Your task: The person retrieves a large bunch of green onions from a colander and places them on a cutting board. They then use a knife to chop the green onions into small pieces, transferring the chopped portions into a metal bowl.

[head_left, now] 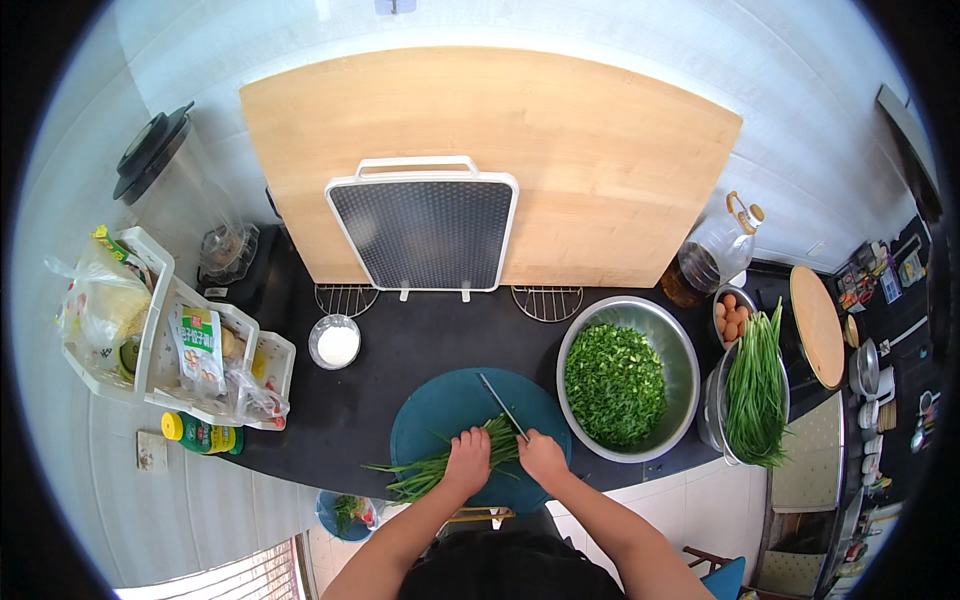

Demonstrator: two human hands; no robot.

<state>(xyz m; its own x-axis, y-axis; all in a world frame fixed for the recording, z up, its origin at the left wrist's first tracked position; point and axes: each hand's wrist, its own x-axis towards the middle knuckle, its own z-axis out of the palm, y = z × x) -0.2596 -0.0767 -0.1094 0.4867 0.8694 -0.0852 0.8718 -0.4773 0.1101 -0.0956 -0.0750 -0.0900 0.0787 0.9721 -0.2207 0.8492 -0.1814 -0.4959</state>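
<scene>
A bunch of long green chives (425, 474) lies across a round dark teal cutting board (435, 400). Over the bunch, my left hand (468, 461) is closed and presses it down on the board. My right hand (542, 458) grips a kitchen knife (503, 405), its blade pointing away and to the left, at the right end of the chives. Right of the board stands a wide steel bowl (684, 380) with finely chopped greens (614, 385) in it. Further right, whole chives (756, 390) lie over a metal colander (712, 400).
Behind the board sits a small bowl of white powder (335, 342). White baskets (160, 330) with packets stand left, near a green jar (205, 434). Brown eggs (732, 318) and an oil jug (715, 250) are at right. A large wooden board (600, 170) leans on the wall.
</scene>
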